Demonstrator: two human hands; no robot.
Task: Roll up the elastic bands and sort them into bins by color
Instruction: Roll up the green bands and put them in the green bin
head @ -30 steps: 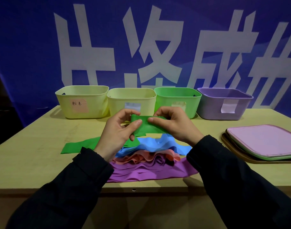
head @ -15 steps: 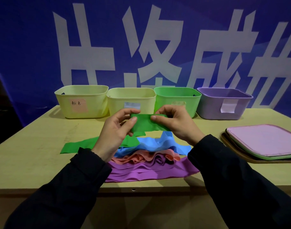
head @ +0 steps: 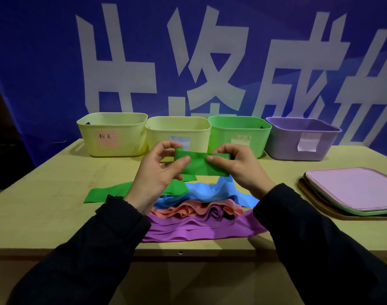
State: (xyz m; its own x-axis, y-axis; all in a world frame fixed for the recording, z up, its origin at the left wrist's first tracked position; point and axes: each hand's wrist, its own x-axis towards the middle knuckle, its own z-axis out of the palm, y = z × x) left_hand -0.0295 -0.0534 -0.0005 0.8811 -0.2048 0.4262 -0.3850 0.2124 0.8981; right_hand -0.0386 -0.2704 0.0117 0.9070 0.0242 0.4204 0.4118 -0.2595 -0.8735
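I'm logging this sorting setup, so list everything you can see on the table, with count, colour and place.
Plastic bins: four, two pale yellow, one green, one purple, in a row at the table's far edge.
Green elastic band: one, partly rolled, held up between both hands, its tail on the table.
Loose elastic bands: blue, salmon pink, purple, heaped near the front edge; number per colour unclear.
Flat lids or trays: a stack, pink on green on brown, at right.
Wooden table: one, tan.
Left hand, right hand: pinching the green band.

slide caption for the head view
Both hands roll a green band above a pile of bands, four bins behind.
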